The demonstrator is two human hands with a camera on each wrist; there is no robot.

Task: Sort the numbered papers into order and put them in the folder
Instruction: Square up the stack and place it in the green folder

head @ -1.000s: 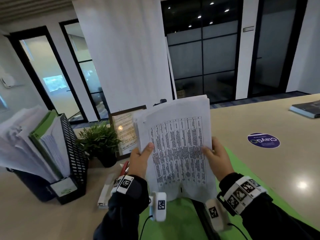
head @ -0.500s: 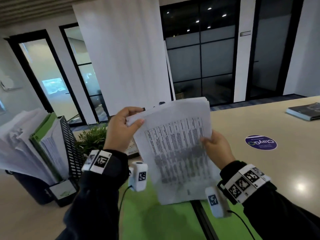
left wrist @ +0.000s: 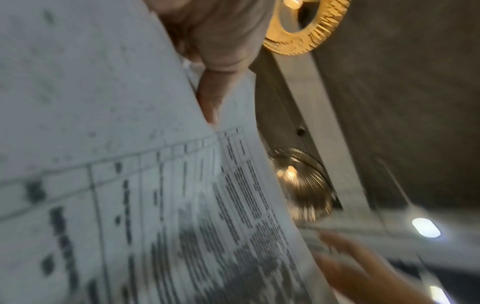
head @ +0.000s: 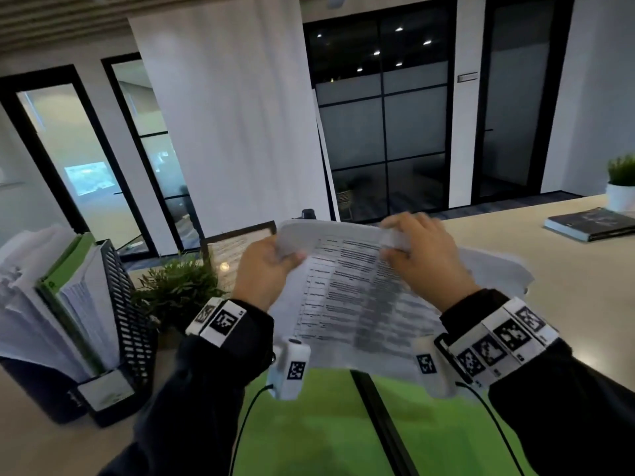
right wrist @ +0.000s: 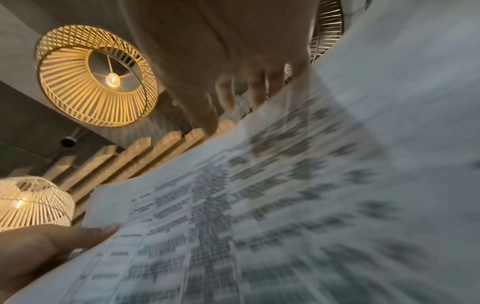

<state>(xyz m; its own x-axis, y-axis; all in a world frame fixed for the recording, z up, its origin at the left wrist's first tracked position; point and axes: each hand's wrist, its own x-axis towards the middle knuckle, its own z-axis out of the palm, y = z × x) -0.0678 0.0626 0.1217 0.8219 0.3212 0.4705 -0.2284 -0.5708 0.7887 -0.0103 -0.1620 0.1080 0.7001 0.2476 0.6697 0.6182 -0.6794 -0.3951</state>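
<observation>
I hold a sheaf of printed papers with tables of text in the air in front of me, over an open green folder lying on the table. My left hand pinches the top left corner, thumb on the front sheet. My right hand grips the upper right part of the sheaf, fingers curled over a sheet's top edge. The pages are blurred in the right wrist view, and the fingers are smeared there.
A black mesh file rack stuffed with papers and green folders stands at the left. A small potted plant and a framed sign sit behind it. A dark book and a white plant pot lie far right on the beige table.
The sheaf has tipped from upright toward flat. My left hand went from the lower left edge to the top left corner, and my right hand rose from the right edge to the top.
</observation>
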